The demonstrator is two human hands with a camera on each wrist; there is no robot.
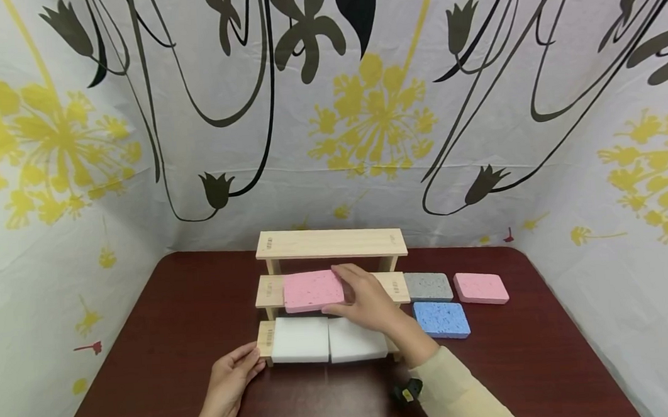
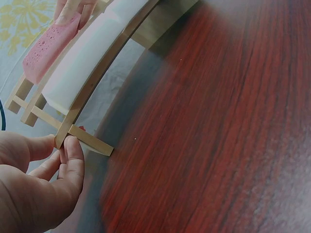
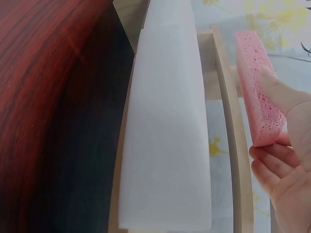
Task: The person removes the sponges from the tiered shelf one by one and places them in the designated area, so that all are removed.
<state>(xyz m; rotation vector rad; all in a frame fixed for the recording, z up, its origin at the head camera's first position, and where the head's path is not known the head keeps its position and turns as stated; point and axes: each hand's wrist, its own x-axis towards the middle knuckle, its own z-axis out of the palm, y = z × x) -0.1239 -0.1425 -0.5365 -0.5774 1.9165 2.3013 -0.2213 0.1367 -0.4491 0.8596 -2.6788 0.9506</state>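
Observation:
My right hand (image 1: 367,298) grips a pink sponge (image 1: 312,291) by its right end, at the left part of the middle step of a three-step wooden rack (image 1: 330,243). In the right wrist view the thumb lies on the porous side of the pink sponge (image 3: 257,92), fingers beneath its end. My left hand (image 1: 232,377) pinches the left end of the rack's lowest step, thumb above and fingers below in the left wrist view. Two white sponges (image 1: 300,340) lie side by side on that lowest step. The right forearm hides part of the rack's right side.
To the right of the rack, a grey sponge (image 1: 429,286), a blue sponge (image 1: 442,320) and a second pink sponge (image 1: 481,288) lie on the dark red table (image 1: 197,304). A patterned cloth (image 1: 367,200) hangs close behind the table and along both sides.

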